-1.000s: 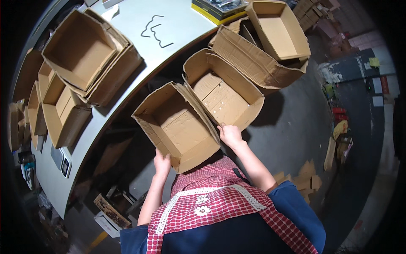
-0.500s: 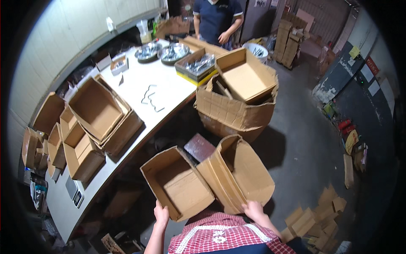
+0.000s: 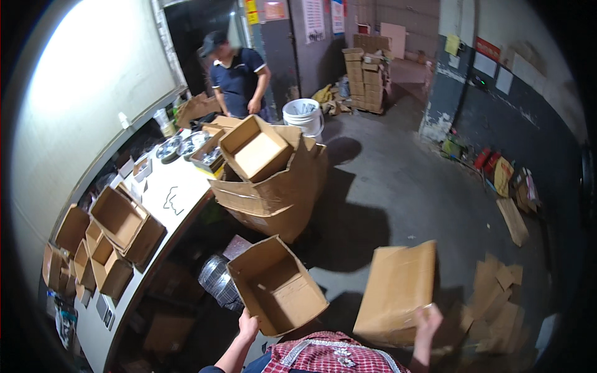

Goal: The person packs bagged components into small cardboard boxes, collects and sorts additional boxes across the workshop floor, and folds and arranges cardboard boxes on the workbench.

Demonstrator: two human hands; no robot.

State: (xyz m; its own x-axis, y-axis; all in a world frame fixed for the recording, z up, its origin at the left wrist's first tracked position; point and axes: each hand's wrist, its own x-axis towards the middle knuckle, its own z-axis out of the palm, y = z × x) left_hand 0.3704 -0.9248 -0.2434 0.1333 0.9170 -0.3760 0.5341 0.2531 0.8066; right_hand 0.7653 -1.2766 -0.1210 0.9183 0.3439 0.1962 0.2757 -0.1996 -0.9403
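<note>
My left hand (image 3: 248,325) grips the near left edge of an open cardboard box (image 3: 280,289), whose bare inside faces up. Out to the right, my right hand (image 3: 427,318) is closed on the near right end of a second cardboard box (image 3: 398,289). That one is turned so a closed brown side faces me, and its opening is hidden. A gap with grey floor showing lies between the two boxes. Both are held in front of my red checked apron (image 3: 336,357).
On the white table (image 3: 158,208) at left stand several open cardboard boxes (image 3: 118,217). A large carton (image 3: 273,199) with a box in its mouth stands ahead. Beyond are a white bucket (image 3: 303,118) and a person (image 3: 239,81). Flattened cardboard (image 3: 497,298) lies at lower right.
My right hand has swung its box to the right, away from the left one, and turned it over. The view has shifted right. A dark wrapped bundle now shows beside the left box.
</note>
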